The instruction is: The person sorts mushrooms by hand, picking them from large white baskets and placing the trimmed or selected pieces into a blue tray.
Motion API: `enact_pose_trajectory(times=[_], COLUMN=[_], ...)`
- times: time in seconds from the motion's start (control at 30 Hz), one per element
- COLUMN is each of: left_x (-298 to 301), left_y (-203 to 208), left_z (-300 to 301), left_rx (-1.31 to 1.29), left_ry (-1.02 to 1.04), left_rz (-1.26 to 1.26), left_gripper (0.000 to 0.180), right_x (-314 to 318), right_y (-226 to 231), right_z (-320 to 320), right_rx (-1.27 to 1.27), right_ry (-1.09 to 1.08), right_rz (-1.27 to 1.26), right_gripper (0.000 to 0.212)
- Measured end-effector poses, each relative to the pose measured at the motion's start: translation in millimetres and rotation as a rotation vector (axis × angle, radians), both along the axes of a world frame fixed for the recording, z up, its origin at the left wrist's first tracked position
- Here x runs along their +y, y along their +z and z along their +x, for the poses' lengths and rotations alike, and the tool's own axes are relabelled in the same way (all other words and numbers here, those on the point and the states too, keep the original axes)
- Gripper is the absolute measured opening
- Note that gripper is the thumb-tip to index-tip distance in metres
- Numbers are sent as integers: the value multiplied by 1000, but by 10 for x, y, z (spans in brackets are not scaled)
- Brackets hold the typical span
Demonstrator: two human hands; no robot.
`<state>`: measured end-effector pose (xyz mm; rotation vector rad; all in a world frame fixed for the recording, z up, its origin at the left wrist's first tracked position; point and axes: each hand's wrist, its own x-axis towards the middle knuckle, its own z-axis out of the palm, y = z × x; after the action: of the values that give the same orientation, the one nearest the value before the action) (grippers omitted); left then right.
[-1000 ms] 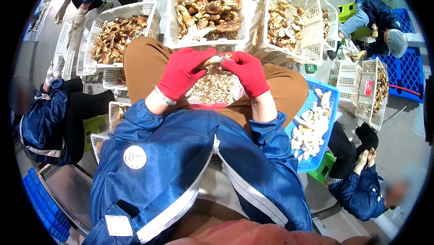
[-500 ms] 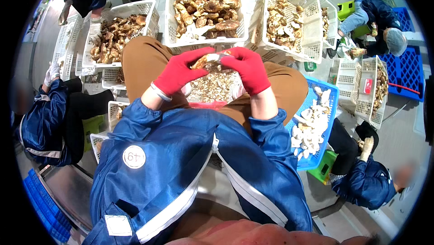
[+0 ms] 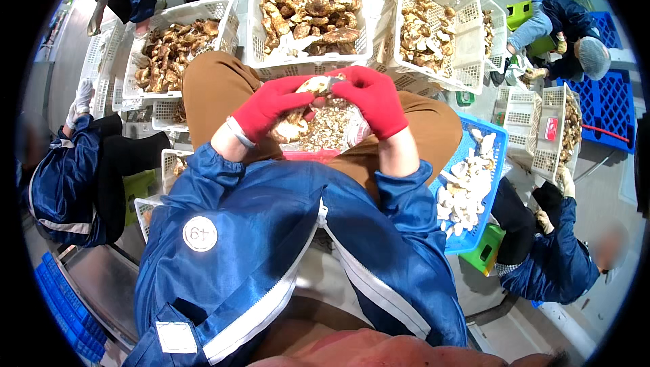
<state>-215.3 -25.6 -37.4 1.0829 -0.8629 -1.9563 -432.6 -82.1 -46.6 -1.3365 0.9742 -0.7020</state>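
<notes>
In my red-gloved left hand (image 3: 269, 106) a brown-and-white mushroom (image 3: 290, 128) is gripped, its cap pointing down toward my lap and its pale stem (image 3: 315, 85) up between the fingers. My right hand (image 3: 374, 99), also in a red glove, is closed around a small knife, whose short grey blade (image 3: 333, 82) meets the stem's end. The knife's handle is hidden in the glove. Below both hands, between my knees, a red-rimmed container (image 3: 311, 156) holds many brown and white trimmings (image 3: 328, 128).
Ahead stands a white crate (image 3: 254, 55) of brown mushrooms, with similar crates (image 3: 227, 11) (image 3: 474, 62) on either side. A blue basket (image 3: 501, 164) of white trimmed mushrooms sits by my right knee. Co-workers in blue jackets sit left (image 3: 68, 177) and right (image 3: 548, 265).
The mushroom has been turned in my left hand, so its cap now hangs below the fingers. The knife stays at the stem. A co-worker at the right has stretched an arm toward a crate.
</notes>
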Motion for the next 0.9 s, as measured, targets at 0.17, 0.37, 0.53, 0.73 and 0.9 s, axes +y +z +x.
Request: enact_pose_trajectory(times=[0.17, 0.37, 0.53, 0.73, 0.9], left_x=[5, -88, -203, -224, -222], left_y=[-45, -91, -46, -97, -214], left_z=[49, 98, 157, 108, 95], left_rx=[242, 289, 211, 261, 382], left_ry=[52, 49, 278, 412, 461], left_rz=[237, 29, -89, -152, -204], left_gripper=[44, 47, 44, 42, 44], right_x=[-6, -65, 45, 96, 90], right_y=[64, 46, -52, -340, -171], right_z=[-10, -62, -147, -205, -92], right_rx=[-94, -167, 354, 468, -142], right_ry=[27, -73, 78, -66, -81], right_rz=[49, 78, -296, -304, 238], right_gripper=[20, 24, 26, 26, 14])
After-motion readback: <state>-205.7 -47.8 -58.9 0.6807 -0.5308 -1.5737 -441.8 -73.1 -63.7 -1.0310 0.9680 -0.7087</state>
